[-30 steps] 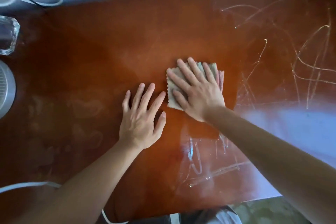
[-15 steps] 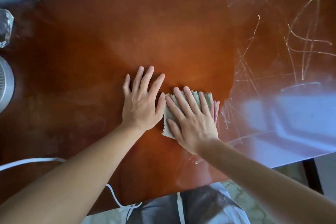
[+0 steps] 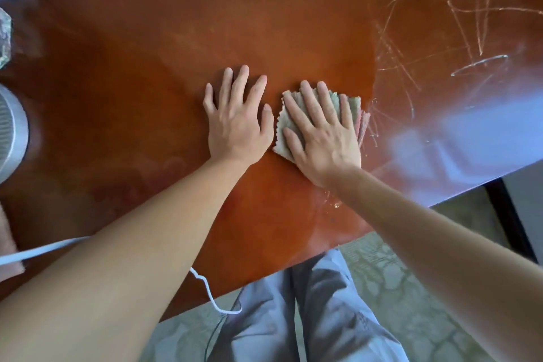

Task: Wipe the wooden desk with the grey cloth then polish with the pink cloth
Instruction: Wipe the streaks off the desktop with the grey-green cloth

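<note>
Table (image 3: 147,82): right hand (image 3: 321,138) flat on grey cloth (image 3: 283,123); left hand (image 3: 236,123) at its 9 o'clock, grip wide, fingers spread.

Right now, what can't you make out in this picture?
Head view only:
- Grey cloth: mostly covered by the right hand.
- Pink cloth: only an edge shows beneath the grey one.
- Round silver object and glass item: cut off by the left edge.
- Desk's right part: washed out by glare.

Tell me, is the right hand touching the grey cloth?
Touching. The head view shows the right hand lying flat on the grey cloth, straight fingers spread across it, pressing it onto the wooden desk.
</note>
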The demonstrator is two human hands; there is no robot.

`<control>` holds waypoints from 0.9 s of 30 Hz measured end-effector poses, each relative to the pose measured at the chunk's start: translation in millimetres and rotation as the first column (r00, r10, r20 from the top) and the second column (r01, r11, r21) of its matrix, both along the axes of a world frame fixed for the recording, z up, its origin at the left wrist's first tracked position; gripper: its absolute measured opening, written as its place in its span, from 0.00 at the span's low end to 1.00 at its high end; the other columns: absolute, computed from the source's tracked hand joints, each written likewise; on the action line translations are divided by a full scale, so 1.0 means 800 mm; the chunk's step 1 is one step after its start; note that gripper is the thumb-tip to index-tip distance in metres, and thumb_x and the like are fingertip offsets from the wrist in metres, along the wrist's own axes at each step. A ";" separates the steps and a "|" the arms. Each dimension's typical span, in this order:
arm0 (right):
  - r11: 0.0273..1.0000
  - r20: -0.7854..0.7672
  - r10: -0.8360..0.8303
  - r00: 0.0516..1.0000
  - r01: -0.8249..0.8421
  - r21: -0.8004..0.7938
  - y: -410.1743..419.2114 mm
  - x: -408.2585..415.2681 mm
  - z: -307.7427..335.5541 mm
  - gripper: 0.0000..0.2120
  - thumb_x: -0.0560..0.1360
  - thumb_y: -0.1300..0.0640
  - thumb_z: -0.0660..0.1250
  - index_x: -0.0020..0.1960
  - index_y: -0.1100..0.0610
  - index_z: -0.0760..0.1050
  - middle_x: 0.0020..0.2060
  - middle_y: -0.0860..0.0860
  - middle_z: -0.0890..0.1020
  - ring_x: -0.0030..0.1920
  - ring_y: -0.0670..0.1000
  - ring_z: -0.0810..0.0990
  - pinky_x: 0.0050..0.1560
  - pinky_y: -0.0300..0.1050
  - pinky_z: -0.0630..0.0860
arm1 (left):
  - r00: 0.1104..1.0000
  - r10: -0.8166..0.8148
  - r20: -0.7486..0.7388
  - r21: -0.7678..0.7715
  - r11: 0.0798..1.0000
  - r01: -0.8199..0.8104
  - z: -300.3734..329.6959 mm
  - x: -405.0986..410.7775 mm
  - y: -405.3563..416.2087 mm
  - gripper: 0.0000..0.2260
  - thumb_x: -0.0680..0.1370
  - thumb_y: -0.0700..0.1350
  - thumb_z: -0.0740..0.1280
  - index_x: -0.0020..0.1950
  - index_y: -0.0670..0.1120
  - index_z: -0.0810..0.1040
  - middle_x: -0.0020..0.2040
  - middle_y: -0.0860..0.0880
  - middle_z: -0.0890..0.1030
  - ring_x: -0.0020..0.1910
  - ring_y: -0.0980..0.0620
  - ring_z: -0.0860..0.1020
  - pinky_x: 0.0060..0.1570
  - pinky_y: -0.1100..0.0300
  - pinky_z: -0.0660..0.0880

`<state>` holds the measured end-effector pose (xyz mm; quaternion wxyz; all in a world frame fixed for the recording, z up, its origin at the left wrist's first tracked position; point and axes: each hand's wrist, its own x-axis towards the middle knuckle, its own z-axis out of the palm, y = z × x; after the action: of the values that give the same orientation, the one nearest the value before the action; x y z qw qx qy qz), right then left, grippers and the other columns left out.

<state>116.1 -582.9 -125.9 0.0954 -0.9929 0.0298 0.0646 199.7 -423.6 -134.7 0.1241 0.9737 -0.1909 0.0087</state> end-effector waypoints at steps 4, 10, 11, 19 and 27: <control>1.000 0.006 0.017 1.000 -0.017 0.024 0.044 -0.115 -0.002 0.28 0.85 0.42 0.51 0.83 0.48 0.56 0.82 0.51 0.56 0.83 0.57 0.48 0.80 0.64 0.47 | 1.000 -0.008 -0.007 0.020 1.000 0.008 0.000 0.001 0.000 0.25 0.81 0.56 0.52 0.77 0.52 0.70 0.80 0.45 0.66 0.81 0.41 0.60 0.77 0.34 0.53; 0.978 0.020 0.208 0.978 -0.208 0.004 0.021 -0.108 -0.007 0.28 0.85 0.40 0.50 0.83 0.46 0.56 0.82 0.52 0.57 0.82 0.57 0.52 0.80 0.64 0.47 | 1.000 -0.004 -0.019 0.036 0.999 0.004 0.003 0.002 -0.002 0.27 0.81 0.58 0.50 0.78 0.52 0.69 0.80 0.45 0.65 0.81 0.41 0.59 0.77 0.35 0.52; 0.976 0.022 0.218 0.976 -0.218 -0.007 0.009 -0.093 -0.008 0.28 0.85 0.40 0.49 0.83 0.45 0.56 0.82 0.51 0.57 0.82 0.57 0.51 0.80 0.63 0.45 | 1.000 -0.002 -0.016 0.038 0.999 0.003 0.002 0.002 -0.002 0.26 0.82 0.58 0.50 0.78 0.52 0.69 0.80 0.45 0.65 0.81 0.41 0.59 0.77 0.35 0.52; 0.999 0.089 -0.047 0.995 0.044 0.030 0.031 -0.079 -0.010 0.27 0.85 0.41 0.48 0.82 0.46 0.57 0.82 0.52 0.58 0.82 0.58 0.50 0.79 0.66 0.47 | 0.999 -0.037 0.034 0.069 0.997 0.035 0.002 -0.001 -0.002 0.23 0.83 0.54 0.53 0.77 0.52 0.70 0.80 0.46 0.66 0.80 0.41 0.60 0.76 0.34 0.49; 0.983 0.071 0.149 0.986 -0.155 0.096 0.081 -0.174 -0.009 0.27 0.84 0.42 0.53 0.82 0.46 0.59 0.81 0.52 0.60 0.82 0.58 0.54 0.80 0.64 0.48 | 0.986 -0.164 -0.008 0.104 0.981 0.164 0.007 -0.023 -0.035 0.25 0.83 0.58 0.52 0.79 0.54 0.66 0.82 0.46 0.62 0.82 0.41 0.56 0.77 0.35 0.48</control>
<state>-22.9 -518.4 -133.5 0.1411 -0.9877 -0.0525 0.0417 181.3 -451.7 -129.2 0.0734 0.9598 -0.2708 -0.0111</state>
